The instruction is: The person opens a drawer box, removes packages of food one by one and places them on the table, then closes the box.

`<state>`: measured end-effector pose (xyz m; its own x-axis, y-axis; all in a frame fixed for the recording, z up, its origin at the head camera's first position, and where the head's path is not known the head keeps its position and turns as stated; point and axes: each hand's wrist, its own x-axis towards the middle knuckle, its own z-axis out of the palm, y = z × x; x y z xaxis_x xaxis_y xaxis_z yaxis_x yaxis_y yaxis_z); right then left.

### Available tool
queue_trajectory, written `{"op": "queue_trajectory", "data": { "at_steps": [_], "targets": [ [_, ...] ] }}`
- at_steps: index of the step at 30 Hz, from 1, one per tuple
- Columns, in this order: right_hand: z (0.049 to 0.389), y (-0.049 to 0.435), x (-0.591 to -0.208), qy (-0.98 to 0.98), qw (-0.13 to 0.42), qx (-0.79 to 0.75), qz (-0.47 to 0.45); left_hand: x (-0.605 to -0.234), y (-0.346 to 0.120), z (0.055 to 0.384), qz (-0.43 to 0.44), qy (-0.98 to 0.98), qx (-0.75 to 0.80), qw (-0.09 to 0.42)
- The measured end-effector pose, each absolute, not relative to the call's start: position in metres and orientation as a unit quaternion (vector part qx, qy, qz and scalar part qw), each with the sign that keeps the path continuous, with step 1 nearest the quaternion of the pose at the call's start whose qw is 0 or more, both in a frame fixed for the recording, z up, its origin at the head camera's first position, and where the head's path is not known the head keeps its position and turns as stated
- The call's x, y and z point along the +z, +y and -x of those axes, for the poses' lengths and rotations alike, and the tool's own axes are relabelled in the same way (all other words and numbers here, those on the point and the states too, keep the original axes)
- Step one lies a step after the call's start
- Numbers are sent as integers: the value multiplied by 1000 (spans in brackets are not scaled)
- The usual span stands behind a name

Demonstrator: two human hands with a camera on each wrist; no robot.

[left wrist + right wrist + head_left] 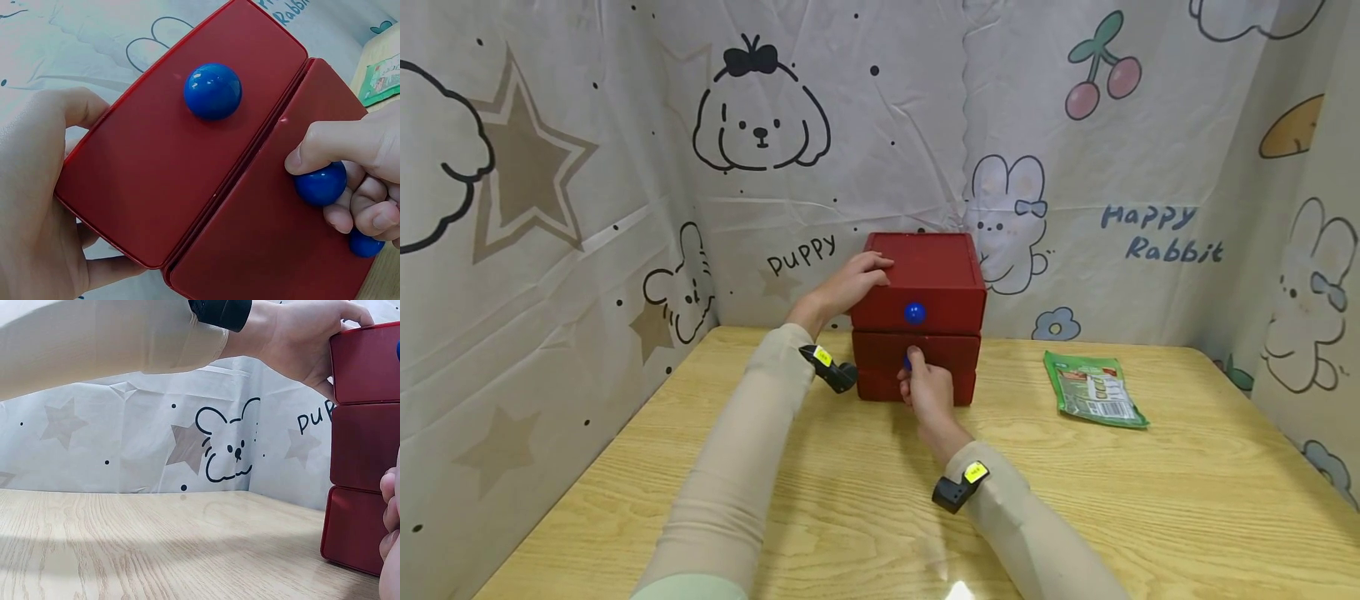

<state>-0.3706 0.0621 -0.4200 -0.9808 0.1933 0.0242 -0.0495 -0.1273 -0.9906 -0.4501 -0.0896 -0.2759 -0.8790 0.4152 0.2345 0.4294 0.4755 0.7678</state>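
Here, three boxes (pixel 359 444), three blue knobs (pixel 914 313): right grip (pixel 931 392) round middle knob (pixel 320 185), left grip (pixel 847 285) round top box (pixel 936 262).

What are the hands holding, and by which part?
The right hand holds the middle drawer by its blue knob; the left hand rests on the red cabinet, upper left corner.

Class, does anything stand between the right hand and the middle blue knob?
Nothing visible does: the right hand grips the middle blue knob. The left hand holds the red drawer unit higher up, and the green packet lies off to the right.
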Motion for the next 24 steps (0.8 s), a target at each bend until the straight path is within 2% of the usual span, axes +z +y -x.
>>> {"op": "queue_trajectory", "data": {
  "at_steps": [24],
  "targets": [
    [366,65,-424,-661,77,745,42,-278,-88,451,236,-855,-462,5]
  ]
}}
